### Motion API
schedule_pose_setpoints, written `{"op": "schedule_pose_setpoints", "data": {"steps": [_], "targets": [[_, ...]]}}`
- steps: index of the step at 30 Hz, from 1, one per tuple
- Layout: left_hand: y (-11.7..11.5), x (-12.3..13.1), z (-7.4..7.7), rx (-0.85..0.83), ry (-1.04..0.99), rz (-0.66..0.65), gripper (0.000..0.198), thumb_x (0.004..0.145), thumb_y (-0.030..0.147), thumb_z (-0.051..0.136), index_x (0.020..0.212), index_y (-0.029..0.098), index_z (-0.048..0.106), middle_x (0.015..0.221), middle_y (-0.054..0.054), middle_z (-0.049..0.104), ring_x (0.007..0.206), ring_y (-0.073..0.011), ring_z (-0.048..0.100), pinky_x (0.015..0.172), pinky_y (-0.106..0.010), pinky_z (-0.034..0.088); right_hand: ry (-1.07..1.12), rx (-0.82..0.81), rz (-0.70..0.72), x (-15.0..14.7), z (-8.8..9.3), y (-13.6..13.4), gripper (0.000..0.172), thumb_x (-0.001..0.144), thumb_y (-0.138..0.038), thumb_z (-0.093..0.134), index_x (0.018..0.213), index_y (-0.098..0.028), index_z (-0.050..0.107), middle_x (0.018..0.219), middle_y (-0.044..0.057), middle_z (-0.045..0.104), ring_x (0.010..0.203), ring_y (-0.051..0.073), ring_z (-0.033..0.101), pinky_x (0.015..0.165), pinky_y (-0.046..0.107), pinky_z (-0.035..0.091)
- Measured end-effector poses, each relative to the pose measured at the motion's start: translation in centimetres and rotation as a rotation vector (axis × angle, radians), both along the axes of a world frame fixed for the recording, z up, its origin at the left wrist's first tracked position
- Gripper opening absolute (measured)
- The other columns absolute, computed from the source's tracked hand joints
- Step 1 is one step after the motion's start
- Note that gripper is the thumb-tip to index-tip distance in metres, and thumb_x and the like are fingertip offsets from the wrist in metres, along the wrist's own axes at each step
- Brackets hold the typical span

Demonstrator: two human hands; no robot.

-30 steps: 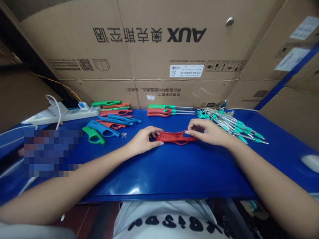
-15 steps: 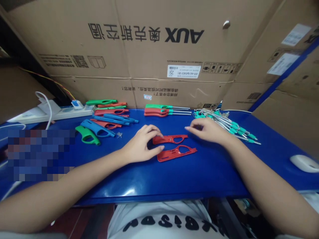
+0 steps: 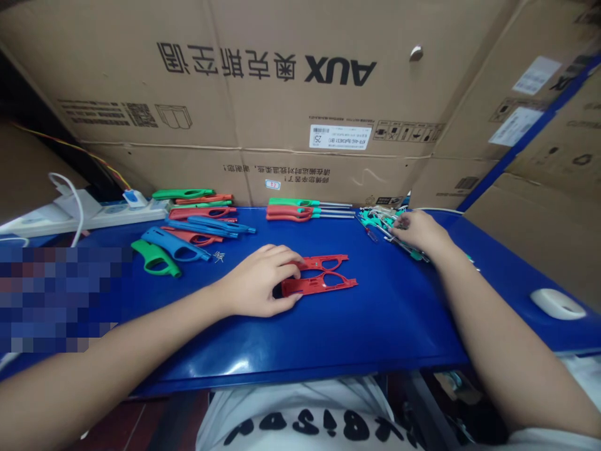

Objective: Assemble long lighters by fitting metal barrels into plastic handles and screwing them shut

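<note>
Two glossy red plastic handle halves, the far half (image 3: 323, 261) and the near half (image 3: 317, 285), lie side by side on the blue tabletop (image 3: 375, 326), each with a finger loop and narrowing to the right. The near one shows small moulded ribs inside. The left hand (image 3: 265, 282) curves over their left ends, thumb and fingers parted, hiding those ends; whether it grips or merely steadies them, I cannot tell. The right hand (image 3: 420, 233), fingers curled, covers part of a heap of silvery metal rods with teal plastic ends (image 3: 375, 217) (a small screwdriver (image 3: 370, 234) lies just beside it); what those fingers hold, if anything, is hidden. A pixelated patch masks the tabletop's left. Printed brown cardboard (image 3: 263, 125) stands behind, lettering upside down.
</note>
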State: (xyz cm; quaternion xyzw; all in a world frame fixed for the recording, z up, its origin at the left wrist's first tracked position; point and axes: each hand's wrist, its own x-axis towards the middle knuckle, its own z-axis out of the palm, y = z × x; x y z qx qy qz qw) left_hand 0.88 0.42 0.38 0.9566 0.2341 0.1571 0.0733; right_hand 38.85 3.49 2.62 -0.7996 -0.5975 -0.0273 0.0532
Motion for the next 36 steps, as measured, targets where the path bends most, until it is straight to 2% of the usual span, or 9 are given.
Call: {"op": "schedule_pose_setpoints", "data": {"steps": [3,7,11,15,20,23,27,30,36], "targets": [[0.6,-0.4,0.0,0.013,0.011,-0.025,0.022,0.088,0.039,0.063,0.102,0.023,0.067,0.126,-0.008,0.067,0.114,-0.026,0.063,0.101,-0.039,0.045,0.006,0.016,-0.001,-0.2,-0.6,0.3,0.023,0.083,-0.032,0.062,0.096,-0.018,0.075,0.115,0.016,0.066,0.099,0.03,0.065,0.069,0.034,0.047],[0.9,-0.5,-0.3,0.008,0.012,-0.037,0.025,0.093,0.039,0.059,0.107,0.02,0.066,0.118,-0.009,0.069,0.106,-0.024,0.066,0.096,-0.035,0.048,0.023,0.02,-0.004,-0.3,-1.0,0.5,0.014,0.078,-0.022,0.061,0.08,-0.018,0.073,0.108,0.016,0.066,0.091,0.028,0.066,0.067,0.034,0.046],[1.2,-0.7,0.0,0.023,0.045,-0.041,0.027,0.093,0.039,0.058,0.107,0.018,0.068,0.109,-0.009,0.071,0.1,-0.0238,0.066,0.092,-0.036,0.049,0.033,0.089,0.0,-0.1,-0.8,0.6,0.011,0.076,-0.024,0.063,0.083,-0.018,0.07,0.109,0.015,0.065,0.096,0.03,0.065,0.069,0.034,0.047],[1.5,-1.2,0.7,0.035,0.103,-0.021,0.026,0.092,0.038,0.059,0.105,0.018,0.07,0.108,-0.008,0.071,0.099,-0.0247,0.066,0.091,-0.038,0.048,0.075,0.221,0.03,0.1,-0.6,0.8,0.01,0.079,-0.027,0.061,0.084,-0.019,0.065,0.105,0.014,0.067,0.095,0.029,0.064,0.069,0.033,0.046],[1.8,-1.7,1.5,0.027,0.15,0.017,0.026,0.092,0.039,0.06,0.104,0.018,0.071,0.108,-0.008,0.07,0.097,-0.0244,0.067,0.091,-0.037,0.047,0.216,0.366,0.086,-0.2,-0.6,0.7,0.007,0.078,-0.027,0.059,0.083,-0.022,0.057,0.08,0.007,0.067,0.075,0.025,0.062,0.064,0.033,0.042],[1.9,-1.7,1.7,0.017,0.164,0.026,0.026,0.092,0.039,0.059,0.103,0.018,0.07,0.106,-0.008,0.07,0.096,-0.0238,0.067,0.09,-0.035,0.047,0.251,0.471,0.136,-0.4,-0.5,0.4,0.008,0.08,-0.028,0.057,0.086,-0.023,0.056,0.083,0.007,0.068,0.074,0.024,0.062,0.063,0.033,0.041],[2.0,-1.8,1.9,0.021,0.166,0.015,0.025,0.092,0.038,0.059,0.103,0.019,0.07,0.106,-0.008,0.069,0.096,-0.0243,0.067,0.092,-0.036,0.047,0.197,0.593,0.18,-0.4,0.0,0.0,0.01,0.085,-0.031,0.055,0.091,-0.023,0.057,0.09,0.009,0.069,0.082,0.026,0.063,0.065,0.033,0.04],[2.0,-1.8,1.9,0.018,0.166,0.007,0.025,0.092,0.038,0.06,0.104,0.019,0.069,0.108,-0.007,0.069,0.098,-0.0247,0.067,0.091,-0.036,0.047,0.133,0.552,0.157,-0.3,0.4,-0.3,0.01,0.085,-0.03,0.055,0.091,-0.023,0.058,0.093,0.01,0.07,0.086,0.028,0.063,0.064,0.034,0.039],[2.0,-1.9,1.8,0.005,0.16,-0.003,0.024,0.092,0.037,0.059,0.104,0.019,0.069,0.108,-0.008,0.068,0.098,-0.0247,0.066,0.091,-0.036,0.048,0.049,0.266,0.086,-0.4,0.5,-0.4,0.012,0.084,-0.026,0.056,0.095,-0.023,0.062,0.101,0.011,0.071,0.092,0.03,0.064,0.065,0.033,0.04]]}}
